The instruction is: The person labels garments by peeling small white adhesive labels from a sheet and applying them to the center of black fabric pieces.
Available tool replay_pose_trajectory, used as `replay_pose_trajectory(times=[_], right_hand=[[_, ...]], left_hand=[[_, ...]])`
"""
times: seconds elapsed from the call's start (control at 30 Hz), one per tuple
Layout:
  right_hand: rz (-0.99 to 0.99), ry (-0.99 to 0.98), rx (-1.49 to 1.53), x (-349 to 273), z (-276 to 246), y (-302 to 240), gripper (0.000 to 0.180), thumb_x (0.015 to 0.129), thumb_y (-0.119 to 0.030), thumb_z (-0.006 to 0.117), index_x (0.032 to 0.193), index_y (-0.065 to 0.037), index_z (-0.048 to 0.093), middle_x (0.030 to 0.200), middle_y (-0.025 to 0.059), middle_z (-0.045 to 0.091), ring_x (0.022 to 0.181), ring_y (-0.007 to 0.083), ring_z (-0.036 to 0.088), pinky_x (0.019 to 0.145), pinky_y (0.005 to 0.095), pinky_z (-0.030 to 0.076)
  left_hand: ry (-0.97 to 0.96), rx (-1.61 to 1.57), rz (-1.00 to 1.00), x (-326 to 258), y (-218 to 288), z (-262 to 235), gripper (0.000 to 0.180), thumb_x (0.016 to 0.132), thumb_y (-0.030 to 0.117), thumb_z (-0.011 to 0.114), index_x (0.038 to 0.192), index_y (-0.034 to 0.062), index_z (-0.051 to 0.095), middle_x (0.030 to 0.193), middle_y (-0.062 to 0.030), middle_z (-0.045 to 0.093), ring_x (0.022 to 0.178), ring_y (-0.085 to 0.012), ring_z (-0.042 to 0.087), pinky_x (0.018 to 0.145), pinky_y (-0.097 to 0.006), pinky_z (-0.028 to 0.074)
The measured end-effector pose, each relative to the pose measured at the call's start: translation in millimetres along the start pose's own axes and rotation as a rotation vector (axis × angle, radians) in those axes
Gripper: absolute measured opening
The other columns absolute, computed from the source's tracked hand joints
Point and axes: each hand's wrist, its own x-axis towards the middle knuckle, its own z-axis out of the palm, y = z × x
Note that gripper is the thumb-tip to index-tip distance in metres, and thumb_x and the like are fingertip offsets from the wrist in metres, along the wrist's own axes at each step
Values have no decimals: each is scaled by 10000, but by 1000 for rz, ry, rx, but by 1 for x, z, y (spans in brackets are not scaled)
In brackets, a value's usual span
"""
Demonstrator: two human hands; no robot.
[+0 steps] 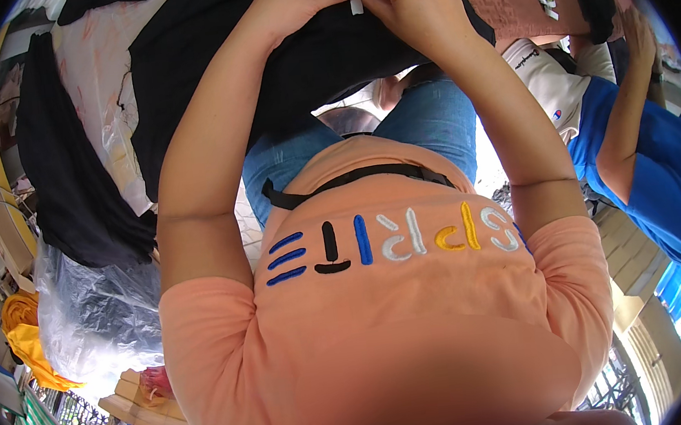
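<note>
Pinching a small white tag (pixel 356 4) on a black garment (pixel 317 59), left hand (pixel 295 0) and right hand (pixel 406 1) both in clenched grip, arms raised, clear plastic sheet (pixel 99 88) beside, another person's blue sleeve (pixel 646 150) near.

Black garment (pixel 342 57) is showing matt, soft cloth; white tag (pixel 356 4) is appearing papery; clear plastic sheeting (pixel 88 319) is looking glossy and crinkled.

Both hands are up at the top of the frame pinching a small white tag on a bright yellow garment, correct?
Not quite: the garment is black, not yellow. The head view shows the left hand and right hand together at the top of the frame, pinching the small white tag on it. Yellow cloth lies only at the far left edge.
</note>
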Motion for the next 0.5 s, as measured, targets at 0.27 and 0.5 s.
replay_pose_trajectory(times=[0.27, 0.5], right_hand=[[113, -73, 185, 5, -2, 4, 88, 841, -72, 743, 912, -30, 710, 917, 150, 663, 813, 368, 687, 722, 417, 549], [114, -65, 238, 5, 3, 10, 84, 829, -45, 750, 907, -25, 725, 907, 159, 668, 839, 371, 684, 757, 415, 541]], left_hand=[[-10, -42, 60, 6, -7, -3, 221, 890, 175, 817, 1026, 3, 785, 929, -29, 751, 832, -100, 663, 766, -261, 529], [-24, -34, 73, 8, -8, -3, 241, 876, 180, 832, 1030, -1, 787, 922, -32, 753, 821, -98, 656, 761, -263, 526]])
